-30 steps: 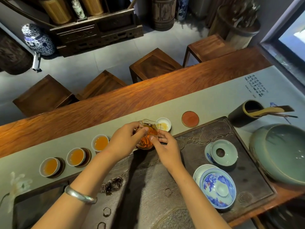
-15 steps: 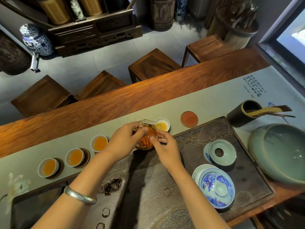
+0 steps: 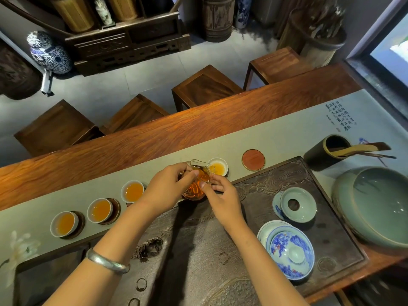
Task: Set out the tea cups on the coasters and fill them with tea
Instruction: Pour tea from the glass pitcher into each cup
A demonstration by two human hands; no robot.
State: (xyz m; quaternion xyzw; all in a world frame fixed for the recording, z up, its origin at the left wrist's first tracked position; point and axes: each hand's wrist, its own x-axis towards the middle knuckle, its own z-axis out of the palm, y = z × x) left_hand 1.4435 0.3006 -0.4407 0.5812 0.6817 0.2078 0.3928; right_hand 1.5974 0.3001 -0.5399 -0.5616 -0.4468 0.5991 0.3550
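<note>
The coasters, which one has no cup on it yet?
The red coaster, rightmost in the row, sits bare; the other visible coasters each carry a tea-filled cup.

Four amber-filled cups (image 3: pixel 218 166) on coasters (image 3: pixel 253 159)

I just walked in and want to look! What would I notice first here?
Two hands, left hand and right hand, tip a glass pitcher of amber tea toward a white cup mid-table. To their left stand three filled cups in a row; a big green bowl sits far right.
</note>
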